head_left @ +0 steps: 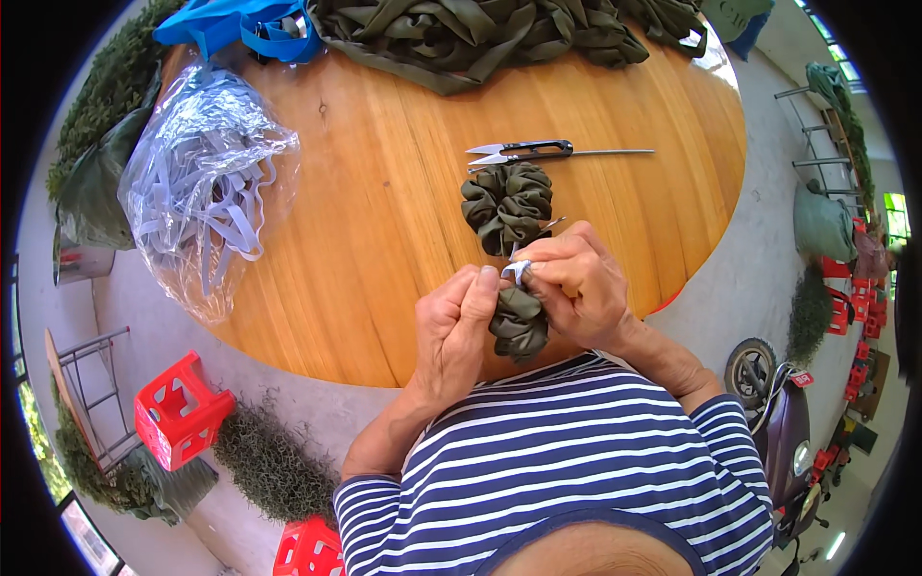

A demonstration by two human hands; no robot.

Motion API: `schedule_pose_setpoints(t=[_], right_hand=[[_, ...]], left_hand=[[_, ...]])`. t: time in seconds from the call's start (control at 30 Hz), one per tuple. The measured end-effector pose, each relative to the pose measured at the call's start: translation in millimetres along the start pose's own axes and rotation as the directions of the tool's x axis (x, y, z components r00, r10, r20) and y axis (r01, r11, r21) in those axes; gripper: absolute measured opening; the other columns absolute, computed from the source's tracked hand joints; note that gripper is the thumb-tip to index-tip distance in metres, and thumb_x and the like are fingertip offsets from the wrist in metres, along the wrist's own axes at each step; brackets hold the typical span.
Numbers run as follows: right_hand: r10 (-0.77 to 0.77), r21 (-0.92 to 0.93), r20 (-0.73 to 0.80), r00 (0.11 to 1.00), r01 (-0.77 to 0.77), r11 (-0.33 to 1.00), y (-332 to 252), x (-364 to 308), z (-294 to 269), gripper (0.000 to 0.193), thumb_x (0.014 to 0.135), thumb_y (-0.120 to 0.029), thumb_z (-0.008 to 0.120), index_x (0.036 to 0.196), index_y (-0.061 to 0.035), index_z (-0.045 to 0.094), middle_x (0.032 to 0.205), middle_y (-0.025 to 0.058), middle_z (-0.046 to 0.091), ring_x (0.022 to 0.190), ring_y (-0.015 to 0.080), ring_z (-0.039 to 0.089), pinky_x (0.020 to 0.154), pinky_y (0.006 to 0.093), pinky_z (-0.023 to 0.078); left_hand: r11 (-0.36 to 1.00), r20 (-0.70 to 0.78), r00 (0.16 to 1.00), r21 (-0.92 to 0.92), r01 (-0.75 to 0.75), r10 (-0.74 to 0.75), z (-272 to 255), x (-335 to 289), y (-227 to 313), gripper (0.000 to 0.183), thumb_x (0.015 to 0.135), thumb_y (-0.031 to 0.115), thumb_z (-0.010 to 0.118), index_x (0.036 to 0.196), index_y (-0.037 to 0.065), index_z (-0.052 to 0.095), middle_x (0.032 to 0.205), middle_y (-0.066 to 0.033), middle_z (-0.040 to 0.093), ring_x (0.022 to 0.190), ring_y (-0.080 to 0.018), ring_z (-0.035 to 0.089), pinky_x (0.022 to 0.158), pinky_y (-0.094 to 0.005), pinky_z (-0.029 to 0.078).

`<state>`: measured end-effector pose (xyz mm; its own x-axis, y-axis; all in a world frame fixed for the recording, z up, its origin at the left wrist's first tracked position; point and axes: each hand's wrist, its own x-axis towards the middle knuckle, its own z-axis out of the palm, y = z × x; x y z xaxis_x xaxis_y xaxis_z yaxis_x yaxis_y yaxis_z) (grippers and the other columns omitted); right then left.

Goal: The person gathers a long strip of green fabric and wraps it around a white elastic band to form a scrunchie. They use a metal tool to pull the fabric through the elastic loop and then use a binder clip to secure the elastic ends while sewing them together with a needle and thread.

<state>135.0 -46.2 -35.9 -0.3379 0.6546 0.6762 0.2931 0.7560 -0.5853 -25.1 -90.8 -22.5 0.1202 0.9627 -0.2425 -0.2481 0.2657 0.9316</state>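
Near the table's front edge, my left hand (453,324) and my right hand (579,288) are closed in pinches, fingertips almost meeting. A short white elastic band (516,270) bends between them, its ends hidden by the fingers. Just below it, between my hands, hangs a gathered dark olive fabric tube (519,324), bunched like a scrunchie. Beyond my fingertips lies more bunched olive fabric (507,204), curled into a ruffled ring shape. A small pointed metal tip (554,224) shows beside my right hand. Black-handled thread snips (523,151) lie farther back, beside a thin metal rod (615,152).
A clear plastic bag (206,182) of white elastic strips lies on the left of the round wooden table (355,221). Olive fabric strips (471,38) are heaped at the back, next to a blue bag (240,27). A red stool (182,411) stands on the floor at left.
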Motion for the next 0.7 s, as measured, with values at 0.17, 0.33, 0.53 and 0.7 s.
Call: schedule_pose_setpoints(t=[0.17, 0.33, 0.53, 0.7], right_hand=[[-0.018, 0.006, 0.009, 1.0, 0.018, 1.0, -1, -2, -3, 0.019, 0.073, -0.001, 0.067, 0.084, -0.0072, 0.052, 0.085, 0.0096, 0.063, 0.067, 0.0203, 0.055, 0.057, 0.0282, 0.044], [-0.033, 0.017, 0.032, 0.999, 0.033, 0.999, -1, -6, -6, 0.021, 0.073, -0.002, 0.068, 0.086, -0.0072, 0.052, 0.088, 0.01, 0.062, 0.072, 0.0218, 0.056, 0.06, 0.0286, 0.045], [-0.059, -0.061, 0.004, 0.998, 0.059, 0.996, -2, -8, -9, 0.023, 0.07, -0.002, 0.07, 0.085, -0.0063, 0.052, 0.087, 0.0089, 0.061, 0.072, 0.0224, 0.055, 0.06, 0.0288, 0.045], [0.029, -0.052, -0.003, 1.0, -0.029, 0.998, -14, -17, -26, 0.021, 0.067, 0.0, 0.071, 0.078, -0.0058, 0.054, 0.079, 0.006, 0.061, 0.067, 0.0194, 0.055, 0.058, 0.0277, 0.045]], left_hand=[[0.997, 0.024, 1.0, -0.08, -0.006, 0.008, -1, 8, 7, 0.009, 0.085, 0.007, 0.058, 0.083, -0.002, 0.061, 0.081, -0.0001, 0.058, 0.074, -0.0055, 0.053, 0.062, -0.0184, 0.042], [0.923, 0.044, 0.971, 0.304, -0.235, 0.233, -2, 0, 7, 0.009, 0.081, 0.005, 0.062, 0.086, -0.002, 0.062, 0.078, -0.0046, 0.058, 0.068, -0.009, 0.054, 0.059, -0.021, 0.042], [0.69, 0.062, 0.889, 0.606, -0.395, 0.454, 3, 1, -5, 0.002, 0.084, 0.002, 0.056, 0.083, 0.0, 0.056, 0.071, -0.0048, 0.05, 0.059, -0.0123, 0.048, 0.052, -0.0246, 0.039], [0.429, 0.042, 0.807, 0.83, -0.356, 0.588, -2, -1, -8, 0.002, 0.083, 0.001, 0.054, 0.082, 0.001, 0.052, 0.07, -0.0111, 0.048, 0.058, -0.0249, 0.048, 0.053, -0.0318, 0.039]])
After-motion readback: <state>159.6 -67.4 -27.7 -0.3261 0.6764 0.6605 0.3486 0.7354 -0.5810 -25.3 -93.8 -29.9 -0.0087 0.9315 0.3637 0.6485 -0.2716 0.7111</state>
